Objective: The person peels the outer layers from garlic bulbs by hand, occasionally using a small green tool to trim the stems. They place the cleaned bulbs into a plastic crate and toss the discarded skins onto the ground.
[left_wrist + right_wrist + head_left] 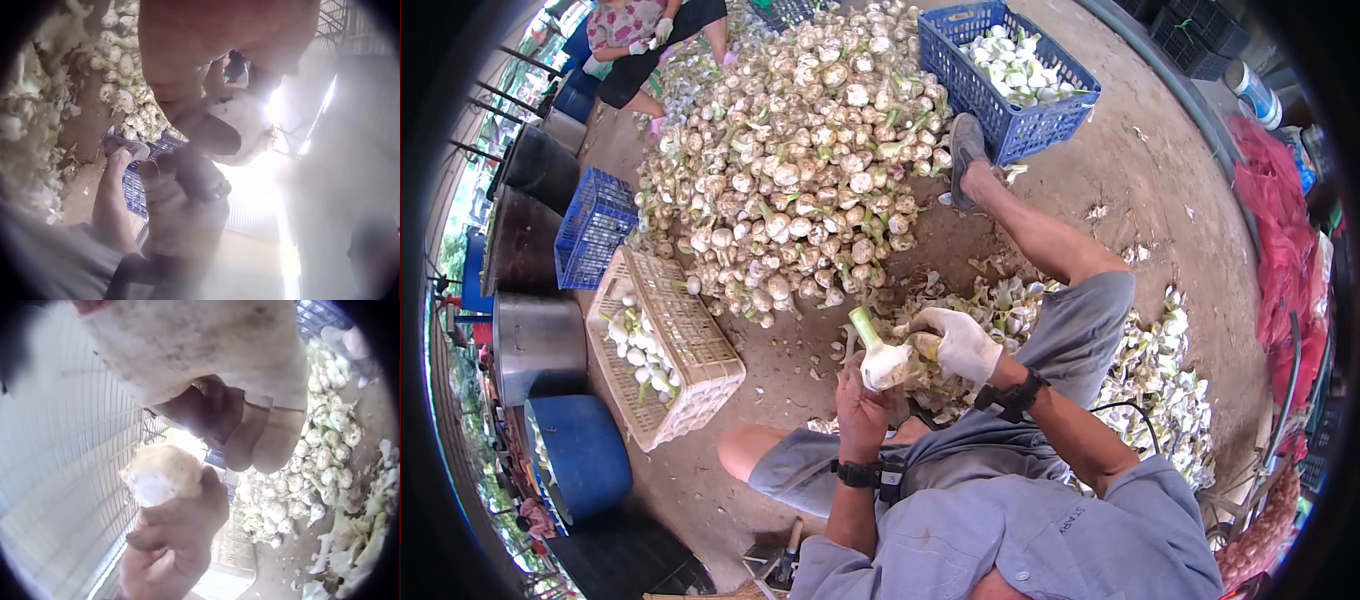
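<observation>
A white garlic bulb (885, 366) with a thick green stem is gripped from below by the bare left hand (862, 408). Beside the bulb, the right hand (962, 345) wears a pale glove, its fingers curled. The left wrist view has the left hand (219, 44) around the backlit bulb (240, 128), with the gloved hand (187, 212) close by. Seen from the right wrist, the left hand (175, 540) pinches the bulb (164, 475) below the soiled glove (212, 350); whether those gloved fingers hold anything is too shadowed to tell.
A large heap of garlic (800, 160) lies ahead. Bulbs fill part of a blue crate (1005, 125) at the upper right and a cream crate (700, 390) at the left. Peelings (1160, 400) cover the ground around the right leg. Another person (635, 40) sits beyond the heap.
</observation>
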`<state>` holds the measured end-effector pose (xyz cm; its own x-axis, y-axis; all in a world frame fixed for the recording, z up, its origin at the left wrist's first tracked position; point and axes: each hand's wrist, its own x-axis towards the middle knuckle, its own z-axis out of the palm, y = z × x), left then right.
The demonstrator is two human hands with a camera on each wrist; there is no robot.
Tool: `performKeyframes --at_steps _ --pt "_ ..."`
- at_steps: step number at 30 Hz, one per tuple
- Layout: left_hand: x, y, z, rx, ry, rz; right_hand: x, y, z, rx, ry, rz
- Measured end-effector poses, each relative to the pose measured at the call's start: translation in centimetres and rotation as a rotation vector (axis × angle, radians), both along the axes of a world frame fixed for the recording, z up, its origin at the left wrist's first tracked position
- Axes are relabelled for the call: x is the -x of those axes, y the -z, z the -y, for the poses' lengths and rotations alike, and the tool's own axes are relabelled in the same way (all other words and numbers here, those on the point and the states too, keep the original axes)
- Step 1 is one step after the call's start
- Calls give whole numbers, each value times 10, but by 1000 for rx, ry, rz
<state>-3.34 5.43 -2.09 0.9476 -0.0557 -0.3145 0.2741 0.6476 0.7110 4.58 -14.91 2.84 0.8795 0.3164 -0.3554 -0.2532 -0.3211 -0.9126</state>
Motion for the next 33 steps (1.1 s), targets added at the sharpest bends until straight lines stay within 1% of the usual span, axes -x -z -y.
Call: performKeyframes --at_steps 1,3,4,5,6,7,8,9,10,11,13,14,15,17,18,19,21,22,23,24,25,26,27,29,32,33 --pt "0 0 0 200 25 -5 -1 -11 2 0 1 1" --pt "-5 -10 11 152 -1 25 -2 -28 7 -287 69 -345" --pt "-7 -16 16 106 -32 54 -1 -27 8 -285 71 -343" --pt "-8 -21 19 107 -33 56 -1 -23 6 -186 57 -177" --pt "-8 -25 20 54 -21 57 -1 -19 5 -89 41 -10" --pt "-7 -27 20 -2 -10 57 0 -15 3 -93 38 -9" --pt "-7 -23 20 -7 -12 57 1 -12 0 -26 -6 126" --pt "-6 -16 20 -140 -48 48 3 -10 -2 41 -49 259" --pt "-5 -11 20 -271 -84 39 5 -9 -6 90 -86 258" --pt "-5 -14 21 -274 -86 37 7 -7 -7 87 -88 257" --pt "-7 -21 23 -209 -170 -12 10 -3 -9 223 -81 525" --pt "-7 -20 23 -210 -170 -11 6 -5 -8 324 -95 571" --pt "-6 -19 22 -185 -147 26 0 -2 -7 324 -94 569" --pt "-6 -23 24 -160 -116 64 -14 11 -3 395 -7 645" --pt "-7 -27 25 -130 -81 147 -22 15 0 453 12 597" --pt "-6 -32 26 -101 -50 227 -24 21 2 451 12 597" --pt "-7 -37 24 -97 -43 247 -24 25 9 315 -39 457" --pt "-6 -37 23 -135 -60 211 -16 26 15 178 -46 423" --pt "-6 -35 23 -170 -78 175 -11 18 17 180 -48 422" --pt "-7 -34 22 -167 -79 173 -8 9 20 63 -95 428" --pt "-8 -32 20 -281 -50 158 -5 -2 23 -55 -140 431" --pt "-8 -31 19 -397 -18 143 -4 -23 24 -25 -205 503" --pt "-7 -30 17 -397 -10 142 -1 -37 18 58 -274 479" --pt "-8 -34 19 -437 95 129 4 -43 9 274 -360 659" --pt "-10 -53 29 -380 102 163 3 -38 11 349 -437 603" --pt "-7 -52 30 -380 94 159 3 -37 11 390 -481 570"
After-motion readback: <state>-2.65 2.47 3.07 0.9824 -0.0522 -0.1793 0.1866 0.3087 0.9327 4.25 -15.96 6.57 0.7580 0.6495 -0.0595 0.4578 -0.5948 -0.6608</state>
